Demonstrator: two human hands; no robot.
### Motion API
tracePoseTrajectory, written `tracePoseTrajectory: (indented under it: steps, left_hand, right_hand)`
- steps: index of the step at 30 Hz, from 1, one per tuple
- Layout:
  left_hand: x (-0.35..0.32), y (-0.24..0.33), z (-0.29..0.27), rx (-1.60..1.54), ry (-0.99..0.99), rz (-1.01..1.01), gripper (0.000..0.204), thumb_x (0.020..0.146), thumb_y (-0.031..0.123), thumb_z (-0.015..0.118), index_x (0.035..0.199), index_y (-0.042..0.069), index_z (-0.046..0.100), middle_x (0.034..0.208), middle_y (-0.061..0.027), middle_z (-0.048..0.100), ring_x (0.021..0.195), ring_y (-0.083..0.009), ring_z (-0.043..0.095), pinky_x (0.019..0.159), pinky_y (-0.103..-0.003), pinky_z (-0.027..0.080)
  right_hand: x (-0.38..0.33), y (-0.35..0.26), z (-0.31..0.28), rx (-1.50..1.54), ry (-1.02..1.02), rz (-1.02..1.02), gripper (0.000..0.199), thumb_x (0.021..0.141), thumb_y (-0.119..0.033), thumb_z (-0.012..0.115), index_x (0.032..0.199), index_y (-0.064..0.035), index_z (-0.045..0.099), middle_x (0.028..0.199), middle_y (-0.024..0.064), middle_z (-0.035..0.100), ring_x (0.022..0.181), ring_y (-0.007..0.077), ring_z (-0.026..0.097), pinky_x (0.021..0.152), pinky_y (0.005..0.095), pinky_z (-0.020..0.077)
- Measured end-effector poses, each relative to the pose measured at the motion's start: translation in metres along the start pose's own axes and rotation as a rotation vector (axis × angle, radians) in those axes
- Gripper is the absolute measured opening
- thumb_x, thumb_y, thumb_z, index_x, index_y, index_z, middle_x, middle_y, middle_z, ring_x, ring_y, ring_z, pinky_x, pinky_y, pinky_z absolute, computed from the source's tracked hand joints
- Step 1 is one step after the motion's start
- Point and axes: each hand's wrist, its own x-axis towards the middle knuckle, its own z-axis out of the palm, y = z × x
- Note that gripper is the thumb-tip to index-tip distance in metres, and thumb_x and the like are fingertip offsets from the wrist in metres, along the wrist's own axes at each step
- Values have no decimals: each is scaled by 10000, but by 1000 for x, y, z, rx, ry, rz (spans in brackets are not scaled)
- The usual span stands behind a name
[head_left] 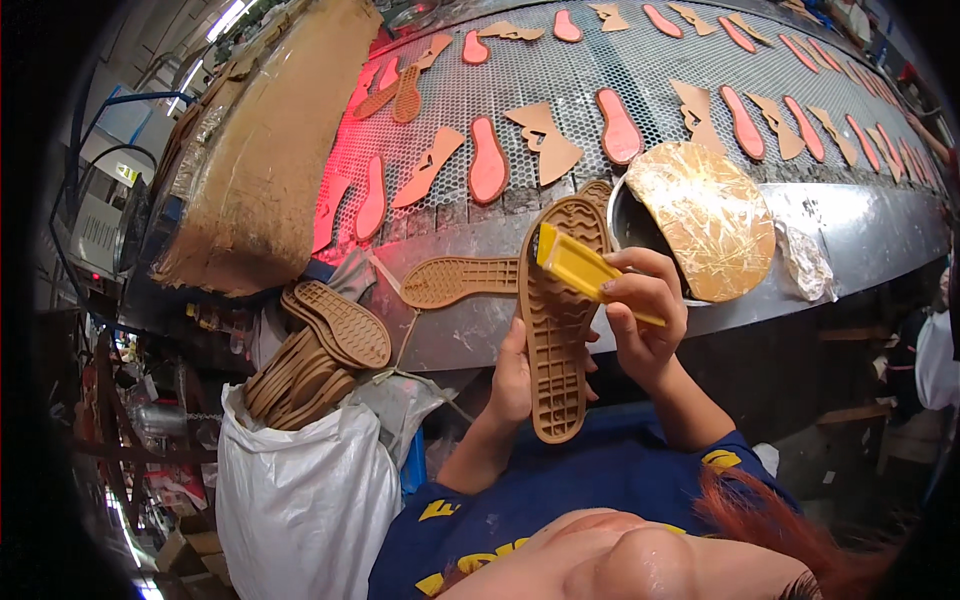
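Observation:
My left hand is closed around the edge of a tan shoe sole, held tilted up with a grid and wavy ridges showing. Fingertips come out past its right edge. Between the fingers of my right hand is a yellow-handled brush; its dark tip lies over the sole's upper part, and I cannot tell whether it touches. Behind the held sole, a second tan sole lies flat on the metal ledge. Part of another sole shows beyond it.
A perforated conveyor carries rows of pink-topped insoles and tan cut pieces. On the metal ledge, a tape-covered round board partly covers a metal pot. Stacked soles fill a white sack at left.

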Motion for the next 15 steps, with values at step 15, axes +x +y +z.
tracePoseTrajectory:
  steps: [15]
  left_hand:
    - [18,33,-18,-179,148,150,785,917,653,148,1242,-3,431,1038,-243,568,759,-330,638,554,-500,588]
  right_hand:
    - [-42,-28,-6,295,-394,95,183,827,-118,663,915,14,572,1013,220,579,918,295,599,815,340,491]
